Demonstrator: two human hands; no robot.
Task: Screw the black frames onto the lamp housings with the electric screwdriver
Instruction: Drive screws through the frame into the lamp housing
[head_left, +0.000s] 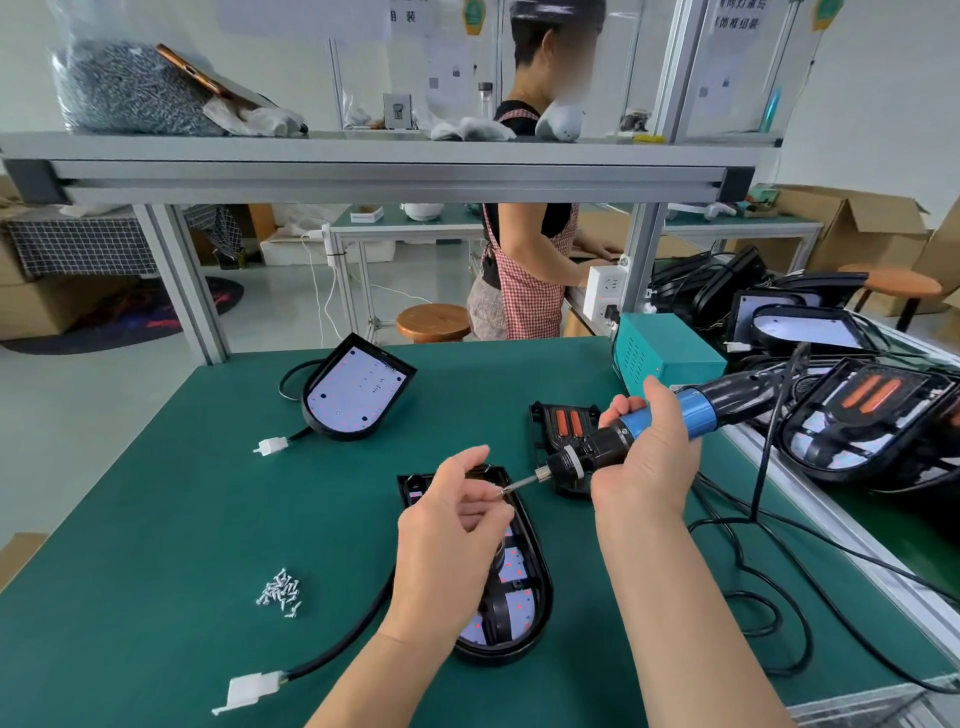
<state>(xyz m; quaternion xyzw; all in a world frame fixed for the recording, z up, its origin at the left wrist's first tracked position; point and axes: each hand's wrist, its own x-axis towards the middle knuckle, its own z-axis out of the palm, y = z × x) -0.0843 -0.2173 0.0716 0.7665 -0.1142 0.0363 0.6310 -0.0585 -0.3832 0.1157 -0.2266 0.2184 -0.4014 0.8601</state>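
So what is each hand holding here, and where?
Right hand grips the electric screwdriver around its blue barrel. Left hand pinches a small screw at the bit tip.

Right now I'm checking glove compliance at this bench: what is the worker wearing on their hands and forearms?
Nothing. The left hand and right hand are both bare: no gloves, rings, watch or wrist strap visible. Both forearms are uncovered to the bottom edge of the picture, with no sleeves in view. The fingers carry no tape or finger cots.
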